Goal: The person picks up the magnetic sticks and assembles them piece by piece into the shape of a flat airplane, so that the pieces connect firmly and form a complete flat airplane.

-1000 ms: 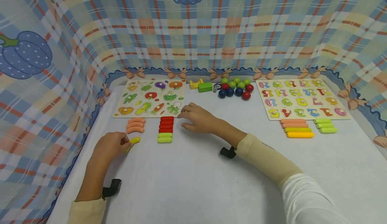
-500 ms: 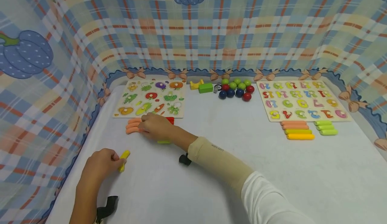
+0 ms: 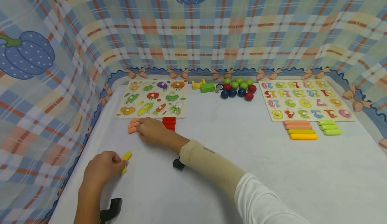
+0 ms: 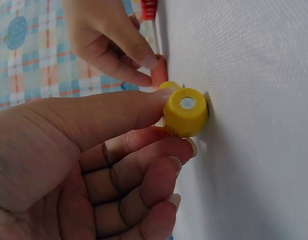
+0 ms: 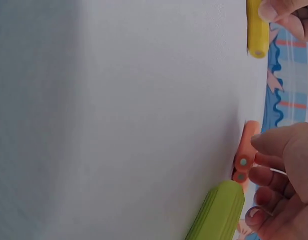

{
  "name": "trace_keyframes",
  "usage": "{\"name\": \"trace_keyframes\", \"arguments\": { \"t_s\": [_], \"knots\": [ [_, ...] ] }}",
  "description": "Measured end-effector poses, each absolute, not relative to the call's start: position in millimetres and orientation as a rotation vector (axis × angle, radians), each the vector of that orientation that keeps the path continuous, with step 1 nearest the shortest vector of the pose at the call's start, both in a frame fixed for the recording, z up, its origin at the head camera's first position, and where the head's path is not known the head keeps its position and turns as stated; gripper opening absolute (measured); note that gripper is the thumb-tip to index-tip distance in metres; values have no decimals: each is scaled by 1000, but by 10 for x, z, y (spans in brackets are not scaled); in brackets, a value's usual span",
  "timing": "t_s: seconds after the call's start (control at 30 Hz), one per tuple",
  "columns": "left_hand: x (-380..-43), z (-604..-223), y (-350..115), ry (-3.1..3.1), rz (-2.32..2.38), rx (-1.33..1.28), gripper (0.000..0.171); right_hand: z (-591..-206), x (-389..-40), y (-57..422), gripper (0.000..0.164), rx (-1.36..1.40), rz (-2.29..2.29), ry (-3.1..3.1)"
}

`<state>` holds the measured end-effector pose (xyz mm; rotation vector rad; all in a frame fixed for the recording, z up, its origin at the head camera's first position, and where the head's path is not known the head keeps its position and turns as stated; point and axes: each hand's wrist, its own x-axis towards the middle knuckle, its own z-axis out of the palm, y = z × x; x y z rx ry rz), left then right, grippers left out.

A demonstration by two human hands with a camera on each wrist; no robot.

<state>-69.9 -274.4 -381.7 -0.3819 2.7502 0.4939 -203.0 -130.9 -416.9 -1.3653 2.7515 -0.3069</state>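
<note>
My left hand [image 3: 101, 168] pinches a yellow magnetic toy stick [image 3: 127, 156] between thumb and fingers, low over the table at the left. A pale metal disc shows in the end of this yellow stick [image 4: 188, 112] in the left wrist view. Farther up, my right hand [image 3: 151, 130] reaches over several curved orange sticks [image 3: 133, 124]. In the right wrist view its thumb and fingers pinch the nearest orange stick [image 5: 248, 145]. Red sticks [image 3: 169, 121] lie partly behind that hand. A ridged green stick [image 5: 219, 212] shows close by; the head view hides it.
A vegetable peg puzzle [image 3: 164, 98] lies behind the sticks, and a number puzzle [image 3: 296, 108] at the right. Orange, yellow and green sticks [image 3: 303, 136] lie before the latter. Coloured balls [image 3: 239, 88], a green block [image 3: 207, 88] and a yellow block [image 3: 198, 84] line the back.
My right hand has moved left from beside the vegetable puzzle to the orange sticks. The left hand has drawn the yellow stick nearer to me, then stayed nearly still.
</note>
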Motion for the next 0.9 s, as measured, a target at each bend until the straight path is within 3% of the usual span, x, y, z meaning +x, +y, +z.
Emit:
{"name": "trace_keyframes", "arguments": {
  "t_s": [0.2, 0.5, 0.9],
  "knots": [
    [-671, -3780, -2724, 2704, 498, -362, 26, -4154, -1955, -1341, 13, -1346, -405, 2750],
    [-543, -3797, -2618, 2664, 555, -216, 26, -4016, -1648, -1211, 17, -1370, -386, 2566],
    [-545, -3853, -2190, 2561, 651, 219, 25, -4027, -1305, -334, 34, -1278, -447, 2492]
  ]
}}
